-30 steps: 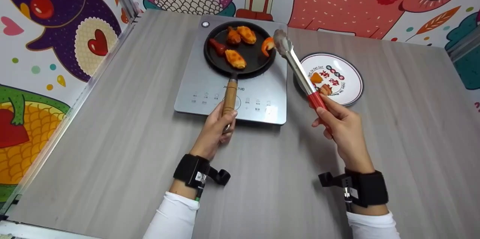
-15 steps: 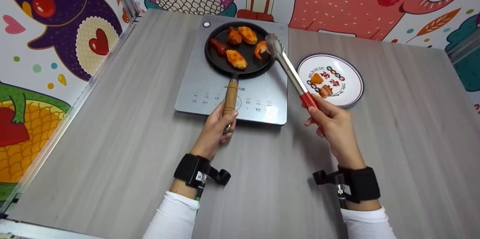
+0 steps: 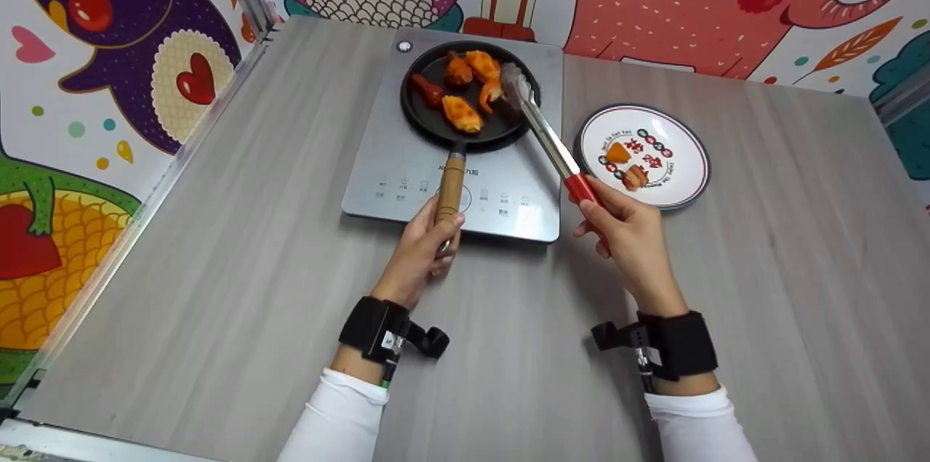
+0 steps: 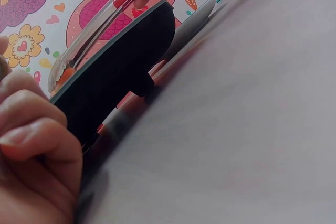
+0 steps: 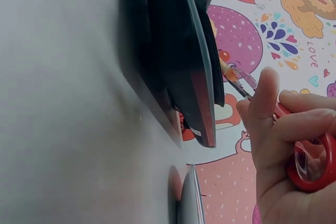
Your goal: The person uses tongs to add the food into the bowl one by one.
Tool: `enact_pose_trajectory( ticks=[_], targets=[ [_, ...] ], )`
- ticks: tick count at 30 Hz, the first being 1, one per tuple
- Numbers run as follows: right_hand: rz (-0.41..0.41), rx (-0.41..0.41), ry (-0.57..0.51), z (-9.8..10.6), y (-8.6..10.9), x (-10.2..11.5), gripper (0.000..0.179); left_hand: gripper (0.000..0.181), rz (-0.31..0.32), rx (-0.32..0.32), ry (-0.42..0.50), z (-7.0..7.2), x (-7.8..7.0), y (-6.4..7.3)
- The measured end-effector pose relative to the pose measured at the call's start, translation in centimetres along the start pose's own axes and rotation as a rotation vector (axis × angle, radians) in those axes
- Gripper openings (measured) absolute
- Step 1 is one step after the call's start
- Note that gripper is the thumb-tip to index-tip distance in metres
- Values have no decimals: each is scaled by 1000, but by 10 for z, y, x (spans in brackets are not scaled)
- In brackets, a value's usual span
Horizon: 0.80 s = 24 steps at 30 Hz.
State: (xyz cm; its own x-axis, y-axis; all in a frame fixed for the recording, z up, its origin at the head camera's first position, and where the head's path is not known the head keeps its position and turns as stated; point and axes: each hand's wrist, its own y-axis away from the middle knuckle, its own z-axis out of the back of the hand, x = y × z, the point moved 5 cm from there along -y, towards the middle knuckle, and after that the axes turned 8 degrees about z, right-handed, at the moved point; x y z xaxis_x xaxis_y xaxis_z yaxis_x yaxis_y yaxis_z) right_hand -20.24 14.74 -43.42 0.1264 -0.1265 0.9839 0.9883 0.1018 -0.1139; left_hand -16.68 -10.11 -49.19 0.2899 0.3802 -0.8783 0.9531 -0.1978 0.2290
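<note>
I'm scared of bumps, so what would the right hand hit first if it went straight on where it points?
Probably the black pan: the right hand points along its tongs toward it. The hob starts nearer but looks lower; heights are hard to judge.

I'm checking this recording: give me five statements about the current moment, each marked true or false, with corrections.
1. The left hand grips the wooden handle of the pan. True.
2. The right hand holds the tongs by their red grip. True.
3. The pan has nothing in it. False: several food pieces lie in it.
4. An orange chunk lies on the plate. True.
5. The plate sits on the cooktop. False: it stands on the table, right of the cooktop.
</note>
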Motion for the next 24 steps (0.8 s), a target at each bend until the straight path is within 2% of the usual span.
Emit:
enact_pose_trajectory(
  ticks=[6,13,24],
  targets=[
    [2,21,-3,-10,-4,1,41,63,5,2,9,-1,1,-1],
    [27,44,17,-20,-2,14,40,65,26,4,-8,-3,1,1],
    [19,57,53,-28,-1,23,41,64,16,-3,-2,0,-1,1]
  ],
)
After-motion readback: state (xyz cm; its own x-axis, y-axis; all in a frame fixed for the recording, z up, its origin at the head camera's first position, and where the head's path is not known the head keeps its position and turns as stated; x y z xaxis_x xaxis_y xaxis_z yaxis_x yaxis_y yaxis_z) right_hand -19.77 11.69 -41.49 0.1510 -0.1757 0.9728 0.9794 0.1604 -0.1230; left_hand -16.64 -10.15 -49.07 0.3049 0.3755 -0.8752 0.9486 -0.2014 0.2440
